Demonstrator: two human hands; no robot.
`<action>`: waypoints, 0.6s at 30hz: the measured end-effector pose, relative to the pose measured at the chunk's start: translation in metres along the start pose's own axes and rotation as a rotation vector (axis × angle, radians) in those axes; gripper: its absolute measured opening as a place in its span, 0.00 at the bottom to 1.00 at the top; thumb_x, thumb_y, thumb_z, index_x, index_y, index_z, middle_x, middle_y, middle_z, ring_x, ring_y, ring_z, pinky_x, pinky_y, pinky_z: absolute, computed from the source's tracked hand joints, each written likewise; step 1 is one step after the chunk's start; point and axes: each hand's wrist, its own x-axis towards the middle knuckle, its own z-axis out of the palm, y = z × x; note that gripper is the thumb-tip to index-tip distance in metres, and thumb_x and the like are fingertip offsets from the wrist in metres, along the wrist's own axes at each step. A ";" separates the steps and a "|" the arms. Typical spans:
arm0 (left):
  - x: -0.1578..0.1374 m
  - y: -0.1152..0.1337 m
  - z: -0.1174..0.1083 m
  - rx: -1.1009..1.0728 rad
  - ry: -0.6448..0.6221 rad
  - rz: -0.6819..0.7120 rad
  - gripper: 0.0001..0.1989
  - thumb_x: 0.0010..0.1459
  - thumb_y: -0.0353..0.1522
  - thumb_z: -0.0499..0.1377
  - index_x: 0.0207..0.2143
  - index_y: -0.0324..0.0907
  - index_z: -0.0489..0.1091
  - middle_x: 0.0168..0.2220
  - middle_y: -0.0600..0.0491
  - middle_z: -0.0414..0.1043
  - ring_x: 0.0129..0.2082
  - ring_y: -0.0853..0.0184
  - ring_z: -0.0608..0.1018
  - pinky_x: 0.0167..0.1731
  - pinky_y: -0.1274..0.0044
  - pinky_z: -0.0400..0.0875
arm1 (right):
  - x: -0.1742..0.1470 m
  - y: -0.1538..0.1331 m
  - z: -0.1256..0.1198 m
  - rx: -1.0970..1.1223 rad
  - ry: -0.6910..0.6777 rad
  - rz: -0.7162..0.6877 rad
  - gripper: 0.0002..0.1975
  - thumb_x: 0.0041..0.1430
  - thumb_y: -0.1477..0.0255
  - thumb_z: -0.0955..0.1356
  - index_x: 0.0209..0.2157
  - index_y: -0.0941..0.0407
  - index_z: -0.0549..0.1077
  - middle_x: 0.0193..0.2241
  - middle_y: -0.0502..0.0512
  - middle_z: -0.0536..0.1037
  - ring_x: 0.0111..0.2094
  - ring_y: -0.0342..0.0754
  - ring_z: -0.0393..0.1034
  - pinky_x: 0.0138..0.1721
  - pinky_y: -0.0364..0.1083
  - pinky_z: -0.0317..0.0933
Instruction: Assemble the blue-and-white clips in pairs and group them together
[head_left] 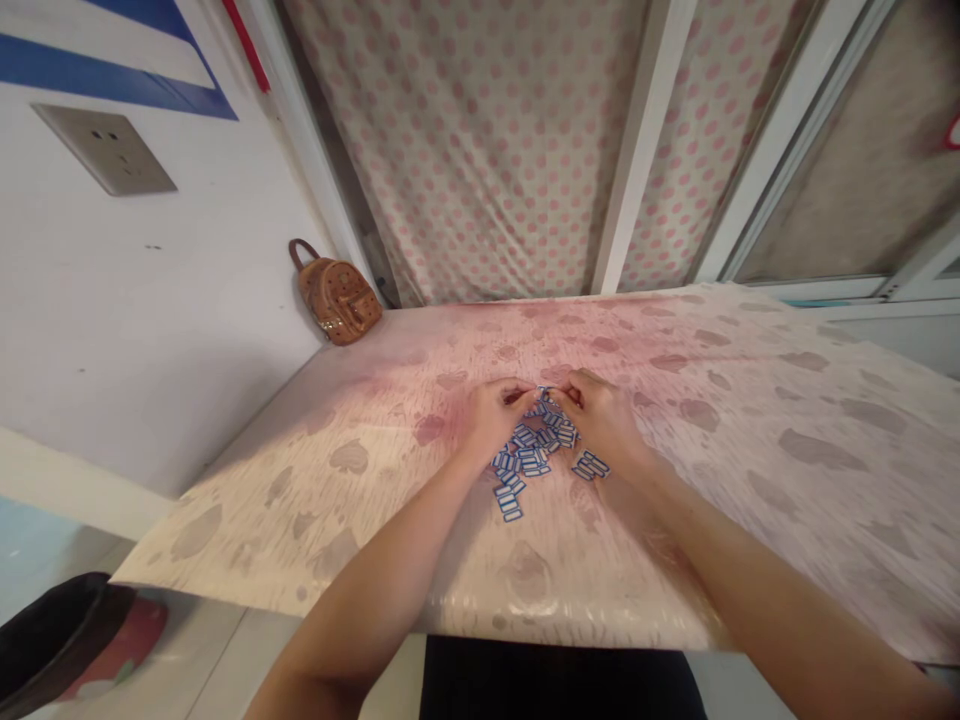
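Small flat blue-and-white rectangular pieces (531, 460), like labels or tags, lie in a loose pile on the tablecloth (525, 575). At the pile's far end my left hand (496, 408) and my right hand (598, 410) face each other with fingers pinched. Between their fingertips shows a blue-and-white piece (543, 394), which both appear to grip. Part of it is hidden by the fingers. Another few joined pieces (591, 464) lie apart from the pile, beside my right wrist. A short strip (509, 502) trails from the pile toward me.
A small brown backpack-shaped bag (341, 298) leans against the wall at the table's back left corner. A polka-dot curtain (487, 150) hangs behind the table. A wall socket (109, 150) is at the left. A dark-lined bin (82, 640) stands on the floor at lower left.
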 end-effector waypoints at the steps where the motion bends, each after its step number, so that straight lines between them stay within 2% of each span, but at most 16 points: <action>1: 0.000 0.000 0.000 0.000 -0.002 -0.002 0.11 0.57 0.39 0.65 0.32 0.40 0.80 0.30 0.48 0.81 0.31 0.63 0.81 0.33 0.76 0.74 | 0.000 -0.001 0.000 0.002 0.002 0.000 0.10 0.62 0.71 0.64 0.26 0.52 0.65 0.27 0.52 0.72 0.29 0.48 0.68 0.31 0.47 0.57; 10: -0.001 0.005 0.001 -0.047 -0.025 -0.023 0.09 0.56 0.37 0.65 0.31 0.39 0.80 0.30 0.49 0.81 0.30 0.65 0.80 0.32 0.77 0.72 | 0.000 0.000 0.001 0.037 -0.007 0.017 0.10 0.62 0.70 0.65 0.26 0.53 0.65 0.27 0.52 0.71 0.29 0.48 0.67 0.31 0.47 0.58; 13: 0.000 0.003 0.000 -0.126 -0.008 -0.084 0.10 0.56 0.37 0.66 0.32 0.38 0.80 0.29 0.49 0.80 0.28 0.67 0.79 0.31 0.78 0.72 | 0.000 0.001 0.000 0.094 -0.026 0.052 0.03 0.61 0.69 0.67 0.37 0.54 0.70 0.30 0.52 0.72 0.30 0.48 0.67 0.32 0.46 0.60; 16: 0.003 0.003 -0.002 -0.218 0.006 -0.159 0.10 0.54 0.37 0.67 0.32 0.38 0.79 0.28 0.50 0.80 0.27 0.68 0.79 0.31 0.78 0.73 | 0.001 0.000 -0.004 0.103 -0.097 -0.005 0.19 0.61 0.69 0.69 0.53 0.54 0.70 0.40 0.56 0.73 0.36 0.49 0.70 0.37 0.48 0.65; 18: 0.004 0.003 -0.004 -0.265 0.009 -0.202 0.11 0.53 0.38 0.68 0.31 0.38 0.79 0.27 0.51 0.80 0.27 0.69 0.79 0.32 0.77 0.73 | 0.002 0.000 -0.006 0.089 -0.141 -0.066 0.20 0.62 0.69 0.68 0.55 0.53 0.70 0.44 0.58 0.73 0.39 0.50 0.71 0.42 0.49 0.66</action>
